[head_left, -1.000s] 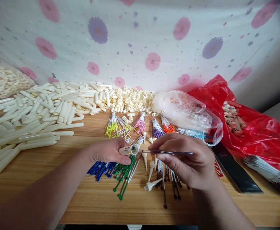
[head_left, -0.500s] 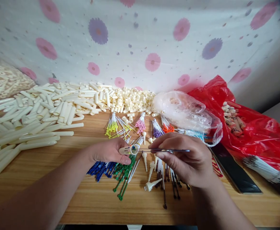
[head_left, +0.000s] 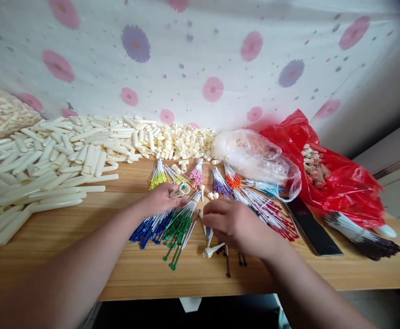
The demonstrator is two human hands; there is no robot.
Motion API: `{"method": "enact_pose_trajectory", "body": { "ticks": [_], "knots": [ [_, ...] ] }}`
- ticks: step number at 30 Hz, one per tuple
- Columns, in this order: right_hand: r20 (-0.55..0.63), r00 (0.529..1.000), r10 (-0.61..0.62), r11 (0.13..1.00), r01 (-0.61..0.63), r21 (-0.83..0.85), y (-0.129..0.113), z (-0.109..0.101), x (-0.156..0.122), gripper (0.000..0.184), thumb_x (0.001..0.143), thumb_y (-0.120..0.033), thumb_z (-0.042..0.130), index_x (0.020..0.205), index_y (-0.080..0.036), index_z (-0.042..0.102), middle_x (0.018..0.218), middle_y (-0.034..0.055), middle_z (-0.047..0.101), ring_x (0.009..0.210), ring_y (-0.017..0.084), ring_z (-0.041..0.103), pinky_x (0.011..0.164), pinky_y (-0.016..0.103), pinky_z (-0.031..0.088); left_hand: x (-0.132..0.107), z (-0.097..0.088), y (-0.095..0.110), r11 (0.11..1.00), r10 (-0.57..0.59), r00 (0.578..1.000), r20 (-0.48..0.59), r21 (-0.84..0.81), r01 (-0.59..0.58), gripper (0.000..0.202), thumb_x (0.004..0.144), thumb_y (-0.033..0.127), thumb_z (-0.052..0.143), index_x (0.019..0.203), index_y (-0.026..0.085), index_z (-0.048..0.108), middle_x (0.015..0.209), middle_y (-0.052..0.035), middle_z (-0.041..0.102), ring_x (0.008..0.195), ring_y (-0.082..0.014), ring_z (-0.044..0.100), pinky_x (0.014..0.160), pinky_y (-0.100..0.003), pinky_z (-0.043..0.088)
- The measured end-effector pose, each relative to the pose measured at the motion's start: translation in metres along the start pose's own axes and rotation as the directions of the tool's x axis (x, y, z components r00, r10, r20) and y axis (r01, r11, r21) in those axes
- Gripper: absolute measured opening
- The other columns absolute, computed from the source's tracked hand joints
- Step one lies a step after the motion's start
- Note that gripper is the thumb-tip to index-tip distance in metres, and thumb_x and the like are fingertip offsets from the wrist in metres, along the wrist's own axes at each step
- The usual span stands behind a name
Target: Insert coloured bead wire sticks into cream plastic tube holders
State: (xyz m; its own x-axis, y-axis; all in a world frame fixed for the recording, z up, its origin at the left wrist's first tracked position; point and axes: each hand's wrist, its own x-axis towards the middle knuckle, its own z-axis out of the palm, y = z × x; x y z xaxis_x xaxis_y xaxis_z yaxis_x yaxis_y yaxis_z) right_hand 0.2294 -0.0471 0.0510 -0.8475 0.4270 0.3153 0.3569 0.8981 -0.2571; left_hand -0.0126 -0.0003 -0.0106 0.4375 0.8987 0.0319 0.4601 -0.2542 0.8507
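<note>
My left hand [head_left: 160,199] is closed round a short cream pen barrel [head_left: 178,192], whose open end faces me and shows coloured pieces inside. My right hand [head_left: 232,224] is low over the table with its fingers curled together. A small pale purplish piece shows at its fingertips; what the fingers grip is mostly hidden. Just below the fingertips lies a cream cone-shaped tip [head_left: 213,250]. Between the hands are green-ended refills [head_left: 181,224]. Blue-ended refills [head_left: 148,230] lie under my left hand, and red-ended refills [head_left: 275,214] beyond my right wrist.
Yellow [head_left: 157,176], pink [head_left: 197,173], purple [head_left: 221,183] and orange refills [head_left: 233,176] fan out behind. Cream barrels [head_left: 59,155] and slotted collars [head_left: 189,141] are heaped along the back. At right are a clear bag [head_left: 254,151], a red bag [head_left: 344,183] and a black phone-like slab [head_left: 314,230].
My right hand has drawn away from the barrel's mouth, down to the cone tips, and the thin tool no longer shows clearly. My left hand has tilted the barrel upward. The view has shifted.
</note>
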Motion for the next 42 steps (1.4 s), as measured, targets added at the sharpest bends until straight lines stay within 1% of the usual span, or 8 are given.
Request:
{"method": "enact_pose_trajectory", "body": {
  "ticks": [4,10,20,26,29,34,38,42],
  "knots": [
    [0.184,0.979,-0.085,0.963,0.128,-0.238,-0.018,0.033,0.000,0.018,0.092,-0.019,0.045,0.078,-0.017,0.056,0.087,0.0049,0.059,0.080,0.017,0.052,0.067,0.028,0.042,-0.002,0.000,0.007,0.999,0.031,0.999,-0.034,0.008,-0.031,0.033,0.077,0.040,0.057,0.058,0.015,0.049,0.054,0.0059,0.035,0.054,-0.0093,0.035,0.053,-0.022,0.027],
    [0.241,0.970,-0.043,0.955,0.111,-0.274,-0.037,0.059,-0.002,0.016,0.091,-0.020,0.045,0.079,-0.017,0.055,0.085,0.0045,0.057,0.080,0.018,0.050,0.058,0.028,0.038,-0.003,-0.001,0.011,0.999,0.050,0.996,-0.076,0.007,-0.050,0.030,0.075,0.039,0.058,0.059,0.014,0.054,0.056,0.0042,0.044,0.057,-0.0111,0.041,0.057,-0.023,0.031],
    [0.128,0.973,0.191,0.962,-0.160,-0.219,-0.027,0.058,-0.026,0.011,0.086,-0.016,0.051,0.077,-0.017,0.057,0.085,0.0041,0.059,0.080,0.017,0.047,0.073,0.029,0.040,-0.002,0.000,0.015,0.999,0.052,0.993,-0.108,-0.004,-0.053,0.028,0.073,0.038,0.060,0.059,0.013,0.058,0.055,0.0041,0.046,0.056,-0.0108,0.041,0.056,-0.024,0.032],
    [0.099,0.948,0.304,0.905,-0.255,-0.340,0.000,0.048,-0.003,0.020,0.091,-0.017,0.045,0.081,-0.018,0.062,0.085,0.0053,0.060,0.082,0.017,0.049,0.073,0.027,0.037,-0.001,-0.001,0.013,0.997,0.070,0.991,-0.113,-0.001,-0.071,0.029,0.072,0.040,0.060,0.061,0.013,0.059,0.056,0.0033,0.048,0.057,-0.0117,0.044,0.058,-0.025,0.033],
    [0.217,0.943,0.253,0.906,-0.152,-0.394,0.016,0.044,0.014,0.018,0.090,-0.017,0.047,0.083,-0.018,0.064,0.087,0.0062,0.061,0.084,0.018,0.050,0.073,0.028,0.037,-0.002,-0.002,0.015,0.997,0.071,0.991,-0.112,0.001,-0.071,0.030,0.072,0.039,0.058,0.057,0.013,0.056,0.055,0.0039,0.044,0.056,-0.0110,0.041,0.056,-0.025,0.032],
    [0.370,0.929,0.022,0.903,0.140,-0.406,0.030,0.042,0.024,0.024,0.094,-0.020,0.041,0.084,-0.016,0.062,0.089,0.0062,0.061,0.085,0.019,0.051,0.071,0.030,0.039,-0.003,-0.002,0.018,0.995,0.085,0.990,-0.115,-0.043,-0.090,0.028,0.073,0.037,0.057,0.057,0.013,0.055,0.056,0.0036,0.046,0.057,-0.0108,0.042,0.056,-0.024,0.033],
    [0.272,0.960,-0.062,0.920,0.160,-0.358,0.031,0.031,0.021,0.023,0.095,-0.019,0.038,0.089,-0.016,0.060,0.091,0.0066,0.060,0.088,0.017,0.052,0.074,0.029,0.040,-0.005,0.005,0.024,0.986,0.007,0.991,-0.131,-0.163,-0.029,0.027,0.075,0.038,0.057,0.061,0.014,0.055,0.050,0.0046,0.047,0.048,-0.0094,0.042,0.049,-0.022,0.032],
    [0.114,0.992,-0.057,0.945,0.091,-0.314,0.029,0.015,0.026,0.021,0.094,-0.018,0.038,0.096,-0.015,0.059,0.087,0.0070,0.061,0.086,0.018,0.052,0.079,0.032,0.041,-0.008,0.014,0.033,0.963,-0.065,0.998,0.012,-0.261,0.066,0.030,0.075,0.041,0.060,0.063,0.013,0.059,0.054,0.0007,0.058,0.042,-0.0077,0.041,0.042,-0.021,0.028]
  ]
}}
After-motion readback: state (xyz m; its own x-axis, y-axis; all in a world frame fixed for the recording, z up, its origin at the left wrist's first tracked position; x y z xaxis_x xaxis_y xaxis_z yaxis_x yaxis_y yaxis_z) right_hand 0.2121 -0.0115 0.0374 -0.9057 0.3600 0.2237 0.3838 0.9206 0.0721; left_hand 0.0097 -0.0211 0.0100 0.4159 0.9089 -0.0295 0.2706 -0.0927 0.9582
